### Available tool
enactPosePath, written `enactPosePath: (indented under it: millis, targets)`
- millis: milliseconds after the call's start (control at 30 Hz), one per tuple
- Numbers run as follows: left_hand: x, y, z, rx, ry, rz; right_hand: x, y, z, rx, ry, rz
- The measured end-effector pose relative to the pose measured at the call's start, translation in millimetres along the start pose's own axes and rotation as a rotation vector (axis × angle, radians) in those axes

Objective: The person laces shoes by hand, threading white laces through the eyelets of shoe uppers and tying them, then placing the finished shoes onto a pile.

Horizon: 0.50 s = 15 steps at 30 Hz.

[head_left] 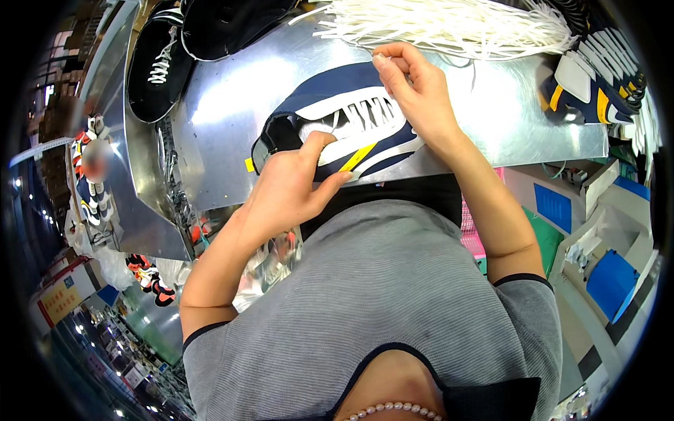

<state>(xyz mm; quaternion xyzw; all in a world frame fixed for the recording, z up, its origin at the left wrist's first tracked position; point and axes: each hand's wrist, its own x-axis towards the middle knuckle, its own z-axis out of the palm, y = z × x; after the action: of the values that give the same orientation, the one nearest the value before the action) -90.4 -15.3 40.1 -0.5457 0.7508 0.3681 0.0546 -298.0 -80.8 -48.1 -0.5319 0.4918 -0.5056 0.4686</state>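
A navy shoe upper with white trim and a yellow stripe lies on the metal tabletop, its toe toward the right. White shoelace zigzags across its eyelets. My left hand grips the near side by the opening, index finger over the edge and thumb against the outside. My right hand is raised over the toe end, thumb and index finger pinched together. Something whitish shows at those fingertips, but I cannot make out whether it is lace.
Loose white laces are heaped along the far edge of the metal table. Black shoes stand at the far left. More navy and yellow uppers are stacked at the right. Grey bins with blue panels stand lower right.
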Motion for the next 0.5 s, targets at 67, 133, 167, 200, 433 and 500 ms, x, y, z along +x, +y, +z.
enactPosePath:
  millis: [67, 133, 167, 200, 433, 500]
  targets:
    - [6, -12, 10, -0.163, 0.291, 0.257, -6, -10, -3, -0.041, -0.105, -0.002]
    - [13, -16, 20, -0.507, 0.509, 0.310, -8, -13, -8, -0.051, -0.169, 0.020]
    - [15, -14, 22, -0.542, 0.592, 0.227, -10, -11, -5, -0.034, -0.183, 0.012]
    - [16, -6, 19, -0.512, 0.598, 0.139, -15, -11, 0, -0.023, -0.199, 0.008]
    - [34, -11, 16, -0.009, 0.632, 0.256, -21, -27, 4, -0.368, -0.276, -0.007]
    - [36, -11, 15, -0.013, 0.647, 0.292, -20, -26, 3, -0.326, -0.309, -0.002]
